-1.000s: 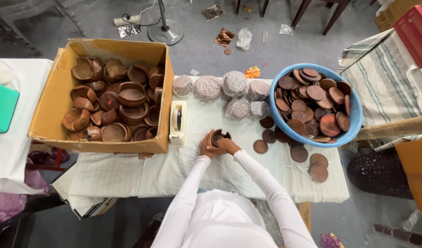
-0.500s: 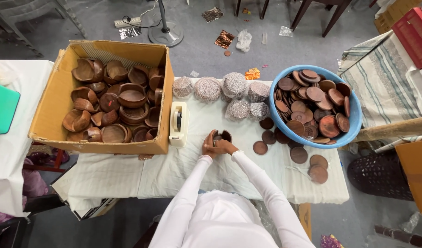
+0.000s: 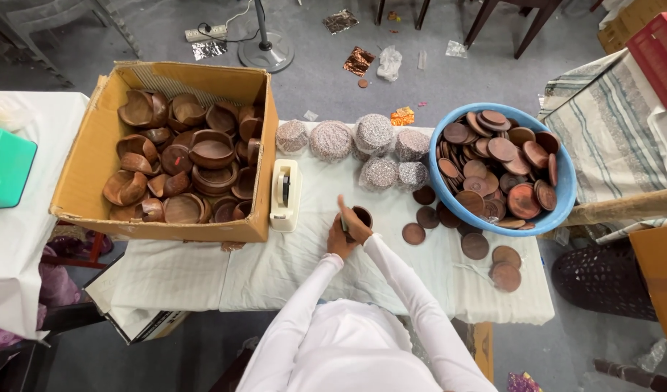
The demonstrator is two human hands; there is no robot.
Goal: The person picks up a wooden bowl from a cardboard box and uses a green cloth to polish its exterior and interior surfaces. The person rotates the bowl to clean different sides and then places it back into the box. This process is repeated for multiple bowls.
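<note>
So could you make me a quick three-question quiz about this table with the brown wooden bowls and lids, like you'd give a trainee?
1. True or false: the round blue plastic basin holds flat brown wooden discs.
2. What stands between the open cardboard box of brown wooden bowls and the person's hands?
A. a green box
B. a cream tape dispenser
C. a red crate
3. Fill in: the left hand and right hand together hold a small brown wooden ____.

Key: 1 true; 2 B; 3 cup, as far as the picture shows.
</note>
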